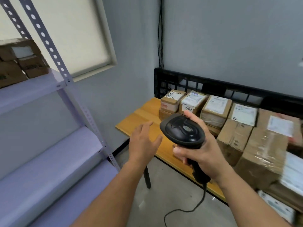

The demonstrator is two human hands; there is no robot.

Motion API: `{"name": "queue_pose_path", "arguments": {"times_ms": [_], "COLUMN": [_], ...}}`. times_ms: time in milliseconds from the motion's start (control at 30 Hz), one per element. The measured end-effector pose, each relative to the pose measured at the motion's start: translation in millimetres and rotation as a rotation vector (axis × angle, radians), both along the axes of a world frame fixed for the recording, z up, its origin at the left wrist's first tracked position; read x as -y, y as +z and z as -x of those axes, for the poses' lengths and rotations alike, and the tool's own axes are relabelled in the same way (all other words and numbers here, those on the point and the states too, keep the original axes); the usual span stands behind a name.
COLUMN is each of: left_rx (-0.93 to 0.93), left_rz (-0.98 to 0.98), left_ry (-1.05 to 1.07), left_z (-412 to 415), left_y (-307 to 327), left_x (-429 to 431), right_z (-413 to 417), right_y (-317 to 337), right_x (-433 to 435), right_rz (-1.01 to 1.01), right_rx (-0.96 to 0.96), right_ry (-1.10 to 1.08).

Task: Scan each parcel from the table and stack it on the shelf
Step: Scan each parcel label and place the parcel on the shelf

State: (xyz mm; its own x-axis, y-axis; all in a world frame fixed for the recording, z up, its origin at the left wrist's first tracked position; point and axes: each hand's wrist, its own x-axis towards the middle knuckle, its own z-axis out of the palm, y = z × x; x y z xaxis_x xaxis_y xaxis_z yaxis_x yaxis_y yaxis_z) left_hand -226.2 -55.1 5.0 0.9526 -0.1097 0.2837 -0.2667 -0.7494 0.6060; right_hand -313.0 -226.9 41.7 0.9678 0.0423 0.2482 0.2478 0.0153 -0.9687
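My right hand (201, 149) grips the handle of a black corded barcode scanner (183, 130), its head raised over the near edge of the wooden table (141, 118). My left hand (144, 141) hovers open and empty to the left of the scanner, above the table's bare left end. Several brown cardboard parcels with white labels crowd the table, among them one marked 0836 (192, 102) and a large taped box (264, 154). The pale metal shelf (41, 89) stands at the left, with several parcels (21, 61) stacked on its upper level.
A black wire rack (213, 86) backs the table against the grey wall. The scanner's cable (185, 208) trails down to the floor between table and shelf. A blinded window (73, 33) sits behind the shelf. The lower shelf levels (49, 169) hold nothing in view.
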Motion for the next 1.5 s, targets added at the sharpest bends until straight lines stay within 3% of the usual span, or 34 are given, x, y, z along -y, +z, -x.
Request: {"name": "queue_pose_path", "arguments": {"times_ms": [467,567,733,1067,1267,1500], "left_rx": [-0.092,-0.117,-0.179,-0.377,-0.540,-0.724], "left_rz": [-0.119,-0.232,-0.371,-0.500,-0.378,0.230], "left_ry": [-0.580,-0.663,-0.683,-0.479,-0.470,-0.437], "left_z": [-13.4,-14.9,-15.7,-32.6,-41.7,-44.9], "left_y": [-5.4,-13.8,-21.1,-5.3,20.8,25.2], "left_x": [176.0,206.9,228.3,217.0,182.4,139.2], "right_z": [40.8,48.2,56.7,60.9,59.7,54.7], "right_y": [-5.6,-9.8,-17.7,-20.3,-20.5,-11.8], "right_x": [107.8,124.8,137.1,142.3,138.0,120.7], "right_rz": [0.044,0.032,-0.019,-0.029,-0.001,0.026], "right_rx": [-0.025,-0.046,-0.067,-0.076,-0.073,-0.045], "right_ry": [-0.492,-0.566,-0.636,-0.674,-0.658,-0.563]}}
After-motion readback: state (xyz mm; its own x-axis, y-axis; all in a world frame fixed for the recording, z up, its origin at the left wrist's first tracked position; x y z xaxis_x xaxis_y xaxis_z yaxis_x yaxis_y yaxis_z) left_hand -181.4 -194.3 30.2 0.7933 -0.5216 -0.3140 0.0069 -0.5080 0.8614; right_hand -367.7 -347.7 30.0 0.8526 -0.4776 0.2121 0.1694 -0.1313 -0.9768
